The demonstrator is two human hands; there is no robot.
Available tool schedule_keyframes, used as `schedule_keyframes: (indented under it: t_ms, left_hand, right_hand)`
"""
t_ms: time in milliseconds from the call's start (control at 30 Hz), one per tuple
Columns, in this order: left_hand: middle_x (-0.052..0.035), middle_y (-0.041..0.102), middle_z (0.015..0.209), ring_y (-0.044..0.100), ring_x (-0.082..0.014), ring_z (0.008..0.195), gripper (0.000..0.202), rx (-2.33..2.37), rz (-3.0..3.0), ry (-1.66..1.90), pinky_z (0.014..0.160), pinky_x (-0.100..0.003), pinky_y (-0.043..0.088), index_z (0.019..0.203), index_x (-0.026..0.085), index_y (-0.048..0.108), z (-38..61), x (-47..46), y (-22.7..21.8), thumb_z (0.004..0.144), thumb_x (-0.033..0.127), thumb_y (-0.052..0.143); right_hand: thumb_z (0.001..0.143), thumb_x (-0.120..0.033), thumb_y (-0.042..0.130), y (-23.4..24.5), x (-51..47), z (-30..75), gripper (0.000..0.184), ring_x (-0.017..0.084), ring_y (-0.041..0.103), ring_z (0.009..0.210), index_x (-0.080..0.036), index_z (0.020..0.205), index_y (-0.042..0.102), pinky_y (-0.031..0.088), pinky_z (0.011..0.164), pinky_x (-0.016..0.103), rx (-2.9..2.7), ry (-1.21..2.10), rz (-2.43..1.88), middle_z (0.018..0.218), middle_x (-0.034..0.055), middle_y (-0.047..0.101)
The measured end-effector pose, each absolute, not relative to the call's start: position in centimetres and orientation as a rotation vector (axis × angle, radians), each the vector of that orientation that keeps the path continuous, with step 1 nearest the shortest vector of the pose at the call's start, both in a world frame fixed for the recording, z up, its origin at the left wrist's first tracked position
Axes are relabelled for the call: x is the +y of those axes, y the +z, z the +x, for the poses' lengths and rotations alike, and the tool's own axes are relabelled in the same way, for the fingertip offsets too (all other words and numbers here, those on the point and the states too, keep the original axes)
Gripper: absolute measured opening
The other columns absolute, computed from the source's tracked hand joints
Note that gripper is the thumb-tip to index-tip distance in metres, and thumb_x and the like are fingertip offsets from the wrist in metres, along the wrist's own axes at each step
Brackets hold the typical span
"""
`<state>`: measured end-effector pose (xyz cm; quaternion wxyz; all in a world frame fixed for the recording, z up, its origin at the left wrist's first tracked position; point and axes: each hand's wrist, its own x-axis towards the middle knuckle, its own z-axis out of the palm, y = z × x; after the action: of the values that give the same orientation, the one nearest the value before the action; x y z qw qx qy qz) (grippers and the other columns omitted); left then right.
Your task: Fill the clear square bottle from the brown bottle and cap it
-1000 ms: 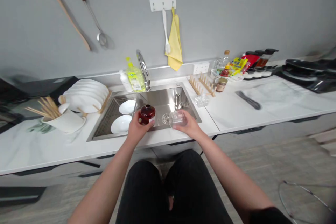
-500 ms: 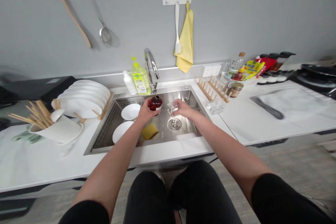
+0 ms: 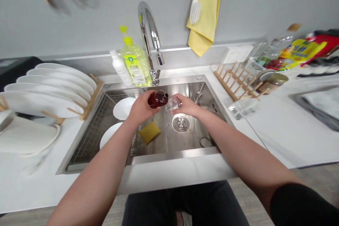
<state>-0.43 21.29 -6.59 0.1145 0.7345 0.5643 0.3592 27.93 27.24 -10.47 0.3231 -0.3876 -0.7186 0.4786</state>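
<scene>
Over the sink point(image 3: 182, 153), my left hand point(image 3: 142, 108) is wrapped round a dark red bottle point(image 3: 158, 99). The bottle is tilted, its open mouth pointing right. My right hand point(image 3: 185, 105) grips a small clear glass point(image 3: 172, 103), held close beside the bottle's mouth. Whether the two touch, or any liquid runs between them, I cannot tell. Below my left hand, a yellow sponge point(image 3: 149, 132) lies on the sink bottom. White bowls point(image 3: 124, 108) stand in the left part of the sink, one partly hidden by my left forearm.
The faucet point(image 3: 150, 31) rises behind the sink, beside a green dish soap bottle point(image 3: 135, 61) and a white bottle point(image 3: 120, 67). Plates point(image 3: 50, 88) stand in a rack at left. At right are a wooden rack point(image 3: 237, 83), a jar point(image 3: 272, 83) and a clear container point(image 3: 244, 108).
The bottle has gone from upright to tilted right, and the glass has come closer to its mouth. My view has moved nearer to the sink.
</scene>
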Motion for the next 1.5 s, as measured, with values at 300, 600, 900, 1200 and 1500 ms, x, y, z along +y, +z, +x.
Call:
schedule_keyframes:
  t_ms: [300,600,900,1200,1500]
  left_hand:
    - [-0.0092,0.080,0.145,0.077,-0.0360,0.132,0.080,1.700,2.240,1.110,0.119,-0.050,0.062,0.151,0.025,0.070,-0.6,21.3,-7.1,0.075,0.028,0.095]
    - [-0.0101,0.082,0.144,0.078,-0.0379,0.131,0.079,1.803,2.203,1.104,0.119,-0.052,0.061,0.147,0.025,0.072,-1.1,21.6,-7.3,0.073,0.030,0.098]
    - [-0.0096,0.081,0.147,0.075,-0.0394,0.135,0.080,1.790,2.276,1.094,0.124,-0.054,0.058,0.149,0.027,0.073,-1.4,21.8,-7.3,0.072,0.028,0.096]
    - [-0.0127,0.078,0.151,0.070,-0.0414,0.141,0.078,1.806,2.437,1.073,0.130,-0.059,0.053,0.153,0.025,0.074,-1.5,21.8,-7.1,0.076,0.022,0.087]
    - [-0.0143,0.075,0.152,0.065,-0.0411,0.144,0.074,1.779,2.534,1.102,0.133,-0.060,0.050,0.156,0.024,0.073,-1.5,21.5,-6.7,0.083,0.018,0.080]
  right_hand:
    - [0.065,-0.038,0.108,-10.2,27.8,28.1,0.070,0.029,0.076,0.108,-0.026,0.123,0.070,0.062,0.102,0.046,-1.910,1.153,-1.019,0.115,0.0034,0.080]
    - [0.067,-0.045,0.110,-10.6,28.3,28.1,0.075,0.027,0.076,0.103,-0.027,0.126,0.067,0.065,0.097,0.047,-1.834,1.074,-1.041,0.114,0.0042,0.079]
    - [0.064,-0.045,0.111,-10.3,28.1,28.0,0.080,0.029,0.077,0.108,-0.027,0.131,0.071,0.066,0.099,0.049,-1.833,1.011,-1.033,0.114,0.0043,0.079]
    - [0.064,-0.048,0.112,-10.5,28.1,27.8,0.082,0.028,0.077,0.101,-0.027,0.133,0.073,0.064,0.098,0.047,-1.878,0.924,-1.043,0.114,0.0039,0.080]
    - [0.063,-0.049,0.113,-10.9,28.2,27.8,0.080,0.029,0.077,0.101,-0.028,0.129,0.072,0.064,0.098,0.048,-1.884,0.937,-1.049,0.113,0.0036,0.081]
